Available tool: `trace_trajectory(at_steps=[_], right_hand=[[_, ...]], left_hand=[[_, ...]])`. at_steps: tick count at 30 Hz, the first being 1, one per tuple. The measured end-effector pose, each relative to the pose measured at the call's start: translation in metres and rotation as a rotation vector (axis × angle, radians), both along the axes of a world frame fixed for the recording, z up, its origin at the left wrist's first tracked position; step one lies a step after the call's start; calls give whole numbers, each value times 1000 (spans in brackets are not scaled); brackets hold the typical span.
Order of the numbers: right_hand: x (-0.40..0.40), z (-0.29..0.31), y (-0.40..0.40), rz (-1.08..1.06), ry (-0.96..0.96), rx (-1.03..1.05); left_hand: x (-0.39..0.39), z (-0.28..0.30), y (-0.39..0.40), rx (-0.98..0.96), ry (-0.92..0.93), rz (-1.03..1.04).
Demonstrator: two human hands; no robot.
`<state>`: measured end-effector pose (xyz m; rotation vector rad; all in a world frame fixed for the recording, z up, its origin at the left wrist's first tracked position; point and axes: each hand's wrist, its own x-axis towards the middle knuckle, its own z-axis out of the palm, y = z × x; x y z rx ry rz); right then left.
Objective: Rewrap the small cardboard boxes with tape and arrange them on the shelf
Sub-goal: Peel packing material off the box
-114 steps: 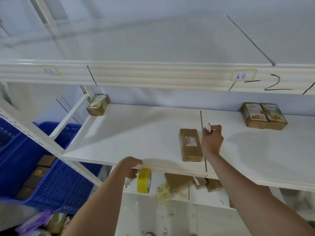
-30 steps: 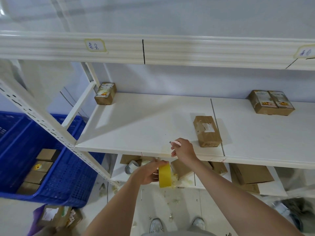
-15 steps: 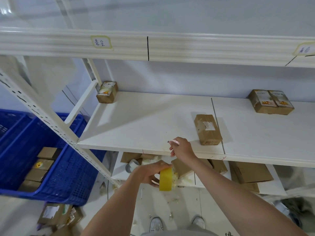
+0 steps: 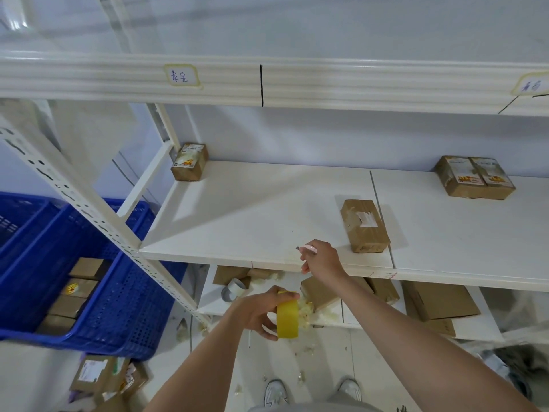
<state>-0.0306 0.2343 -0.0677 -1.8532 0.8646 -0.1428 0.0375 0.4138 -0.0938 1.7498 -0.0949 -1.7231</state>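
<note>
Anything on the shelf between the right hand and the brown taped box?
No. In the head view only bare white shelf board separates the right hand, which grips a small cutter, from the taped box.

We see that our right hand (image 4: 322, 261), which earlier sat up on the shelf (image 4: 252, 212) beside the taped box (image 4: 364, 226) at centre frame, has drawn back to the shelf's front edge, with the pink cutter (image 4: 307, 249) in its grip throughout. Our left hand (image 4: 260, 310) has come out from under the shelf lip and now holds the yellow tape roll (image 4: 287, 315) lower in the frame, below the right hand. The box, once just left of that hand, now lies to its upper right.
</note>
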Motion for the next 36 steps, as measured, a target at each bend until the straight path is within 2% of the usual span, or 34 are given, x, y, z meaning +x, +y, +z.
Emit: trace_trajectory(at_steps=[13, 27, 36], right_hand=[[3, 8, 3, 26, 30, -51], [0, -4, 21, 49, 55, -20], [4, -6, 22, 33, 57, 22]], left_hand=[[1, 8, -2, 124, -83, -90], [-12, 0, -1, 168, 51, 82], [-9, -8, 9, 220, 105, -47]])
